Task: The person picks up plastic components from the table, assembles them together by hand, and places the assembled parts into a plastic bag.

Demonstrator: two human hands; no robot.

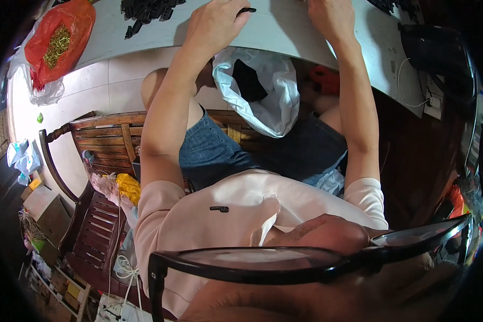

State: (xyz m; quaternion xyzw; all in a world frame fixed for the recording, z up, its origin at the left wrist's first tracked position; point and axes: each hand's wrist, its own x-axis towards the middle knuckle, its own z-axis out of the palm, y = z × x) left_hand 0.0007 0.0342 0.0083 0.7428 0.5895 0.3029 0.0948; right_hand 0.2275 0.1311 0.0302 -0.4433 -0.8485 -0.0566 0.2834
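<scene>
My left hand (pixel 214 24) is over the white table (pixel 112 35), its fingers closed on a small black part (pixel 246 11) that pokes out beside the thumb. My right hand (pixel 333 15) lies at the table's upper edge of view, and its fingertips are cut off by the frame, so what it touches is hidden. A heap of small black plastic pieces (pixel 147 13) sits on the table left of my left hand. More black pieces (pixel 392 5) lie beyond my right hand. Below the table edge, between my knees, hangs an open white sack (pixel 284 99) with a black thing (pixel 249 80) in it.
At the far left, a red plastic bag (pixel 78 27) holds small gold-coloured metal pieces (pixel 57 47). A black box-like object (pixel 437 61) with a white cable (pixel 400 80) stands at the right. A wooden bench (pixel 99 231) and a cardboard box (pixel 45 212) are at the lower left.
</scene>
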